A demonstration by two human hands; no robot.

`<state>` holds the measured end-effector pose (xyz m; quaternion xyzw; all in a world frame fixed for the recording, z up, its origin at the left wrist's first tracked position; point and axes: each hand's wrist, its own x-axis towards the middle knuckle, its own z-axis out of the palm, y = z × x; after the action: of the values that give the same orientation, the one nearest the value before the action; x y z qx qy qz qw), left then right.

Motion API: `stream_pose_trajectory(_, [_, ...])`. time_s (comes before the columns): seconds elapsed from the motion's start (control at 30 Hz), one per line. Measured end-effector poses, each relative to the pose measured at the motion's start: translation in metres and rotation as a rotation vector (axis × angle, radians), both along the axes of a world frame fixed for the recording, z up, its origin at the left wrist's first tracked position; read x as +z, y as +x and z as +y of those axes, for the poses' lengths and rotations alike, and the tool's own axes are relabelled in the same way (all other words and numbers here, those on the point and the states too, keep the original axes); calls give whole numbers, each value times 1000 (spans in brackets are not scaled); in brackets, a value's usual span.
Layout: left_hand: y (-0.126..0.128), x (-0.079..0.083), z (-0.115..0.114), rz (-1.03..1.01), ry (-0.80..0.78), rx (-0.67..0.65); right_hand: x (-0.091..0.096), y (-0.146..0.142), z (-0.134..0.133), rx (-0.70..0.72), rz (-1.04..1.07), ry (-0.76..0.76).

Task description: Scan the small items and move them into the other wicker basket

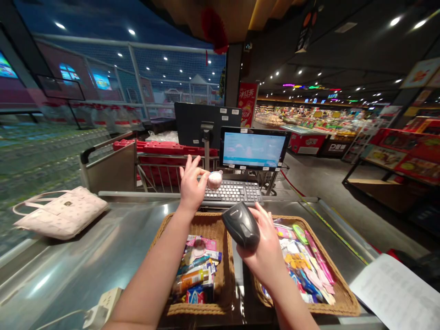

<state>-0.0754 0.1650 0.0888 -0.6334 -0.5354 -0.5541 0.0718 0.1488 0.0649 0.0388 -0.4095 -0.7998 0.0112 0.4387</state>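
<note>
Between thumb and finger, my left hand [193, 184] pinches a small round pinkish-white item [215, 180], held up in front of the keyboard [233, 190]; its kind is unclear. My right hand [263, 247] is wrapped round a black handheld barcode scanner [241, 226], whose head points up and left. Below my left forearm, one wicker basket [231, 279] holds small packets, tubes and a bottle with an orange label. Under my right hand, a second wicker basket [347, 293] contains several colourful packaged goods, including a pink one and a green one.
A lit screen [254, 149] and a dark monitor back [192, 123] stand beyond the keyboard. On the metal counter [130, 247] lie a pink handbag [65, 213] at left, a power strip [108, 300] in front and paper sheets [398, 293] at right. Shelves [395, 151] stand farther right.
</note>
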Motion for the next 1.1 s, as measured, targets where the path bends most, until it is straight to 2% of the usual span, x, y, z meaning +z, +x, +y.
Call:
stream_pose_trajectory(0.23, [-6, -14, -8, -9, -55, -11, -5, 1, 4, -27, 11, -16])
stream_pose_trajectory(0.47, [-21, -42, -22, 19, -194, 0, -11, -8, 11, -1, 40, -59])
stream_pose_trajectory(0.8, [-37, -105, -49, 89, -452, 19, -23, -25, 16, 47, 31, -149])
stream_pose_trajectory(1.1, [-28, -165, -60, 193, -859, -103, -28, -33, 20, 77, 22, -189])
